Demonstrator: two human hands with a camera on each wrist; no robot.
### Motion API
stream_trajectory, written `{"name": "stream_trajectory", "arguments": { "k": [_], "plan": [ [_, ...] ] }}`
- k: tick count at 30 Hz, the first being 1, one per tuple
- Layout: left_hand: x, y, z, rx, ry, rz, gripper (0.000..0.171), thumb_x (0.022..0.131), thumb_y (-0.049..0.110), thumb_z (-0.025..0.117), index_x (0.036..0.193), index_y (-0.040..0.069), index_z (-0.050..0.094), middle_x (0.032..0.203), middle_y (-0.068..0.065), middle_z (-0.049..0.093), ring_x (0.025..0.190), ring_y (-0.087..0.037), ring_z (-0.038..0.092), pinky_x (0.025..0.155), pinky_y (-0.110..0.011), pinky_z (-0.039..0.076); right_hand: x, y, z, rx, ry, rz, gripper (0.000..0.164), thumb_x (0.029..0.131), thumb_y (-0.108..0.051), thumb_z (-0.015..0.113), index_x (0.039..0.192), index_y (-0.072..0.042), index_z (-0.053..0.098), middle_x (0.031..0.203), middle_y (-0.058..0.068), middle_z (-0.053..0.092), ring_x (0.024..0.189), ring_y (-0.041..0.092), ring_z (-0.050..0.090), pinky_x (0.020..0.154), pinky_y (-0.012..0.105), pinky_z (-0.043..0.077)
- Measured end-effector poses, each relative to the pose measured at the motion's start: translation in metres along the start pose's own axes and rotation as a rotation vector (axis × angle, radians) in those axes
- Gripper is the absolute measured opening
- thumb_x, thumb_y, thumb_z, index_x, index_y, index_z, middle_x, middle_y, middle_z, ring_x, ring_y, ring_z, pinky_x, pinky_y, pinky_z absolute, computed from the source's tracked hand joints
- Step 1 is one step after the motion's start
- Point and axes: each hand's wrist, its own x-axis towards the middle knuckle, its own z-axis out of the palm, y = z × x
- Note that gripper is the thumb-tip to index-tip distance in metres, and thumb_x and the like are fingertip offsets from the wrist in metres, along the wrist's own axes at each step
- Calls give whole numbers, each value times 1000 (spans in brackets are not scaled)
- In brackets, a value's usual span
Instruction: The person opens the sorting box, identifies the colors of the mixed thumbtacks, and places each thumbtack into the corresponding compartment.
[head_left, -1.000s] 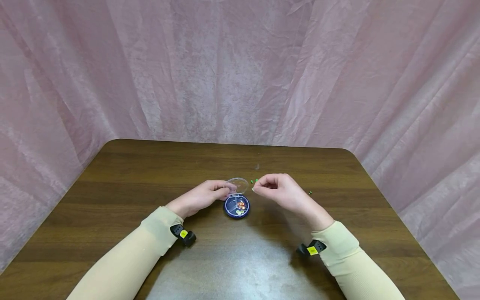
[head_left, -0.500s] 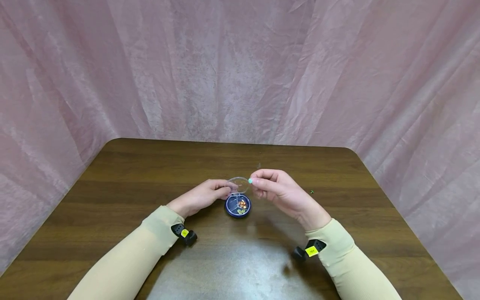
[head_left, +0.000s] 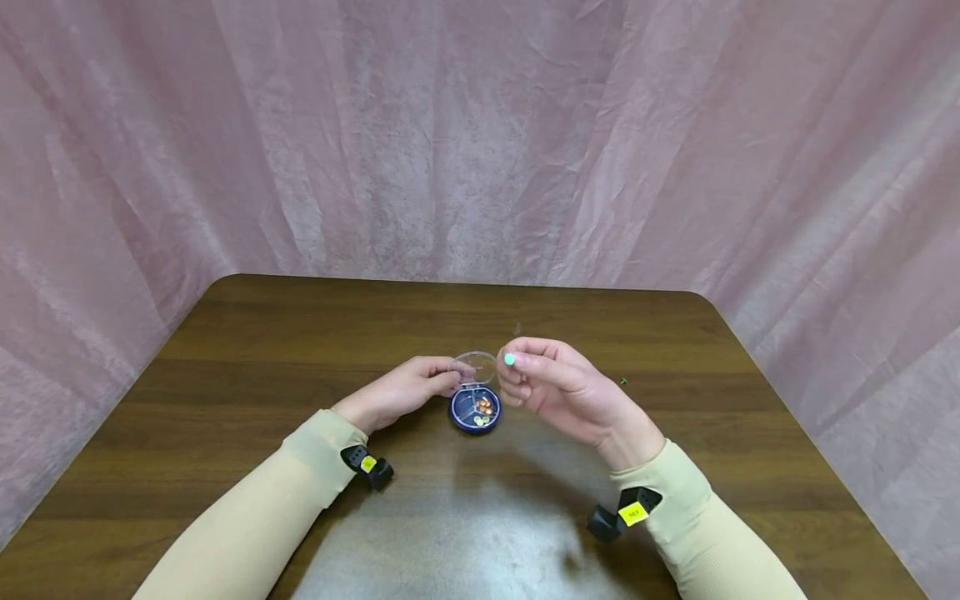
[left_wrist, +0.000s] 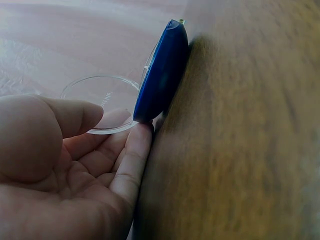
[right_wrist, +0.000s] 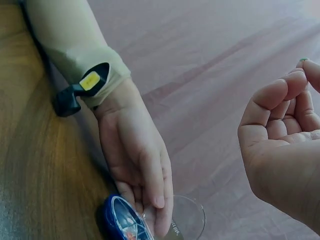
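Note:
A round blue pill case (head_left: 454, 417) lies on the table, its clear lid (head_left: 486, 358) raised on the far side. Inside, dividers separate small orange pieces on the right from pale yellow-green ones at the front. My left hand (head_left: 405, 390) holds the lid, with the thumb on one face and fingers behind it, as the left wrist view (left_wrist: 100, 112) shows. To the right of the case, my right hand (head_left: 570, 392) is raised, pinching a small mint-green disc (head_left: 510, 359) between thumb and forefinger. Only a sliver of the disc shows in the right wrist view.
A small green piece (head_left: 623, 381) lies on the wooden table (head_left: 337, 325) beyond the right hand. Pink curtains (head_left: 480, 150) hang behind the table. A black wrist camera (head_left: 606, 523) hangs under the right sleeve; another is on the left wrist.
My right hand has lifted from beside the small green pieces and turned, bringing the mint-green disc's round face into view. Those pieces are now hidden behind it. The left hand stays at the lid.

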Motion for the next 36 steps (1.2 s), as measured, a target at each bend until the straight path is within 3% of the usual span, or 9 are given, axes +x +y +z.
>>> {"name": "stream_trajectory", "arguments": {
  "k": [7,10,13,18,21,26,31,36],
  "plan": [
    [1,1,1,-16,-3,-2,36,104,19,52,135,4,61,134,-8,62,120,-20,59,99,-31,47,-2,-2,2,10,-42,-9,21,105,-11,42,88,-8,55,78,3,39,71,17,36,69,36,21],
    [1,1,0,-20,-5,-2,36,104,20,53,135,4,62,133,-7,62,120,-20,59,99,-31,47,-2,-3,1,-39,-12,-5,18,104,-10,45,91,-6,57,78,4,41,71,18,37,69,35,24],
    [0,1,0,-14,-2,-7,35,104,22,54,134,7,63,133,-6,62,120,-20,59,99,-31,47,-3,-4,-1,-284,95,14,13,101,-15,56,96,-6,63,79,7,48,74,20,44,69,32,36],
    [0,0,-1,-10,-7,-7,37,104,23,53,136,6,61,134,-7,61,121,-21,58,100,-32,46,-2,-2,-5,-913,265,88,13,93,-32,70,97,-20,72,88,0,65,82,15,58,73,30,50],
    [1,-1,-1,-13,-11,-2,38,104,22,53,137,5,60,135,-9,60,121,-21,58,100,-32,46,0,4,-7,-1211,289,85,6,93,-33,69,92,-28,71,85,-10,65,77,8,59,68,27,49],
    [1,-1,-1,-23,-16,-6,38,104,22,53,137,4,60,134,-9,60,120,-22,59,100,-32,47,5,20,-11,-1626,247,7,6,91,-27,68,86,-32,68,77,-20,53,69,3,55,60,22,44],
    [0,0,-1,-22,-12,-13,37,105,21,52,137,5,60,135,-8,60,120,-22,59,99,-32,47,7,33,-14,-1866,196,-53,9,88,-22,67,83,-29,68,77,-20,50,65,1,50,55,22,41],
    [1,1,0,-27,-14,-7,36,105,19,52,137,4,60,136,-10,60,118,-22,60,99,-32,47,11,42,-15,-1911,140,-46,9,87,-23,68,81,-29,69,78,-19,53,62,-1,47,54,22,42]
  ]
}}
